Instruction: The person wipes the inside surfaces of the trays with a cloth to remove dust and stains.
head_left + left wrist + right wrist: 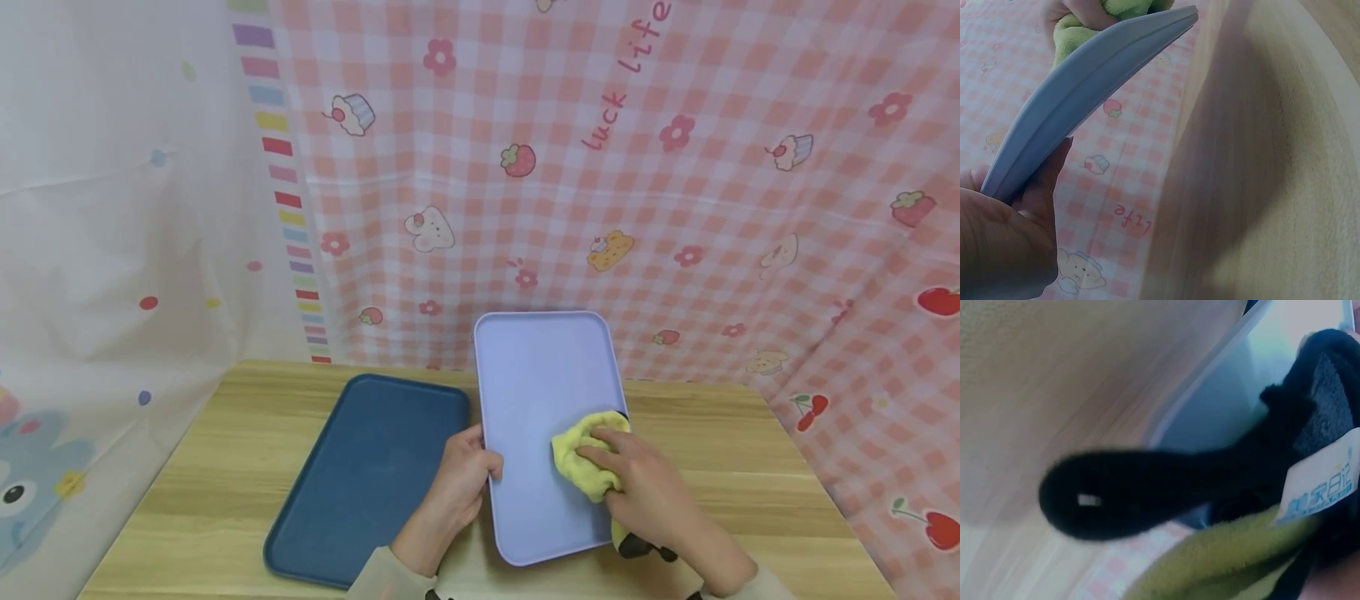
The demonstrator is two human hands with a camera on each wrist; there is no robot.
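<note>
A lavender tray (551, 375) is held up tilted, its inner face toward me. My left hand (461, 475) grips its left edge, thumb over the rim and fingers behind; the left wrist view shows the tray (1085, 94) edge-on above the wood. Against the tray's lower right part, my right hand (645, 479) holds a bunched yellow-green cloth (585, 458). Black parts of the cloth hang below that hand. In the right wrist view a black strap (1116, 494) and a white printed label (1322, 478) show on the cloth, with the right fingers mostly hidden.
A dark blue tray (375, 475) lies on the wooden table (195, 475) to the left, partly behind my left hand. Behind the table hangs a pink checked cloth (465, 192), and a white patterned sheet (112, 233) hangs on the left.
</note>
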